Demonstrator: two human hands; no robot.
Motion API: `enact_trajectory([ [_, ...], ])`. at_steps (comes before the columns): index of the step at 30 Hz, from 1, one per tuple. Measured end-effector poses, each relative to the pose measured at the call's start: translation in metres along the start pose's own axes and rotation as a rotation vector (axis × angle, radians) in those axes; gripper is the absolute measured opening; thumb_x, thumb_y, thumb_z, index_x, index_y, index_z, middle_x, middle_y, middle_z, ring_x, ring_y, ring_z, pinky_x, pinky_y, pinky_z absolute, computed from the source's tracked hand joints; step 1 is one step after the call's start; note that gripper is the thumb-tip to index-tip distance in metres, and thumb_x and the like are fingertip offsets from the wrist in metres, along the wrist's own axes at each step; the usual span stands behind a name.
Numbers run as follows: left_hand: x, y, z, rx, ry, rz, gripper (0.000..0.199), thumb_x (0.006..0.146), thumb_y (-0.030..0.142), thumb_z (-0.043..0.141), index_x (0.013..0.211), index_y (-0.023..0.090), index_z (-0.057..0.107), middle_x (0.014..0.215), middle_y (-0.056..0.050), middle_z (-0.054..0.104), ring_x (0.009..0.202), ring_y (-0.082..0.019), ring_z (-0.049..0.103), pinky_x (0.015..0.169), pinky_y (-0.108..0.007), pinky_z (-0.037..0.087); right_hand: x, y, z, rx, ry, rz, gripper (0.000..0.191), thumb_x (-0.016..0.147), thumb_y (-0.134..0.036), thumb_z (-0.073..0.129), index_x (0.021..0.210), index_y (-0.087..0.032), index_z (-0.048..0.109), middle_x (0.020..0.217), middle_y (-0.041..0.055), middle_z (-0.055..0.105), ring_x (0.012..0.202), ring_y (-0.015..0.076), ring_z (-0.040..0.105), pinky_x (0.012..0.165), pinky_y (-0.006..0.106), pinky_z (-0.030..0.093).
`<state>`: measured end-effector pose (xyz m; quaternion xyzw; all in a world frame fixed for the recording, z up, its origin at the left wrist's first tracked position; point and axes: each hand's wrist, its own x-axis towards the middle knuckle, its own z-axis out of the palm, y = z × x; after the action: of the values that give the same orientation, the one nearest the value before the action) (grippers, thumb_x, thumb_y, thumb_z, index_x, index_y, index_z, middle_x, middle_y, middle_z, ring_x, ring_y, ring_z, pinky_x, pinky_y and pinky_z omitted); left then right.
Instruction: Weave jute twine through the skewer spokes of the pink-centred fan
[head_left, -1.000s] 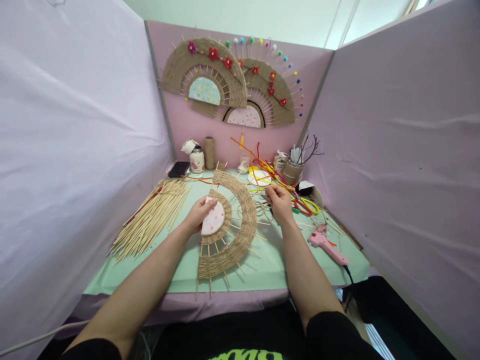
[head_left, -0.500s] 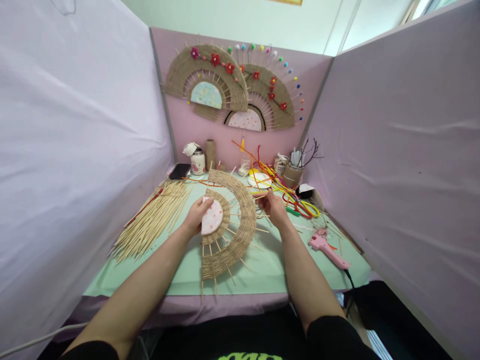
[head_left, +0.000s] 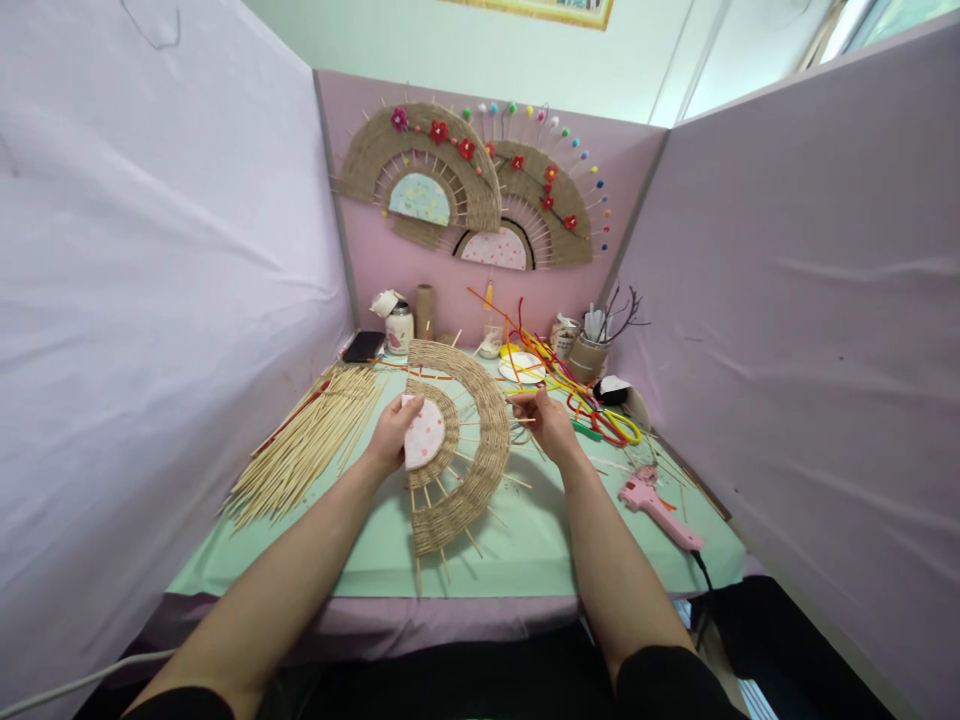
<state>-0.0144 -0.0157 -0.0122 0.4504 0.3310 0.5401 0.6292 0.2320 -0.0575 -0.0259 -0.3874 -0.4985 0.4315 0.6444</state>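
Note:
A half-round woven fan (head_left: 491, 430) of tan twined cord on thin sticks is held upright on its side above the table, its straight edge facing left. My left hand (head_left: 391, 432) is closed on that edge, the thumb lying over the white dotted half-disc (head_left: 425, 433) at the centre. At the outer rim, my right hand (head_left: 546, 420) has thumb and fingers pinched around one of the thin sticks (head_left: 527, 420) that poke out. Part of that stick is hidden by the fingers. More stick ends jut from the rim below.
Loose sticks (head_left: 307, 445) lie in a heap on the left. To the right are a pink glue gun (head_left: 660, 510) with its cord and colourful pipe cleaners (head_left: 619, 425). Jars (head_left: 400, 328), a phone (head_left: 364, 347) and a twig pot (head_left: 587, 357) stand behind. Decorated fans (head_left: 420, 150) hang on the back panel.
The fan has turned a little, its top end going left and its bottom end right. Both hands keep nearly the same places. The camera view has tipped slightly upward.

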Motion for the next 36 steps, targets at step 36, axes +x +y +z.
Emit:
enact_trajectory([
  [36,0.0048,0.0027,-0.0014,-0.018,0.144,0.127,0.035,0.061,0.044,0.071,0.067,0.017,0.049,0.052,0.006,0.052,0.044,-0.008,0.049,0.045,-0.02,0.039,-0.0069,-0.0062,0.0013,-0.256,0.056,-0.139,0.036,0.078,-0.049,0.056,0.082,-0.018,0.074,0.066,0.0034,0.058,0.063,0.0138,0.05,0.055,0.026,0.039],
])
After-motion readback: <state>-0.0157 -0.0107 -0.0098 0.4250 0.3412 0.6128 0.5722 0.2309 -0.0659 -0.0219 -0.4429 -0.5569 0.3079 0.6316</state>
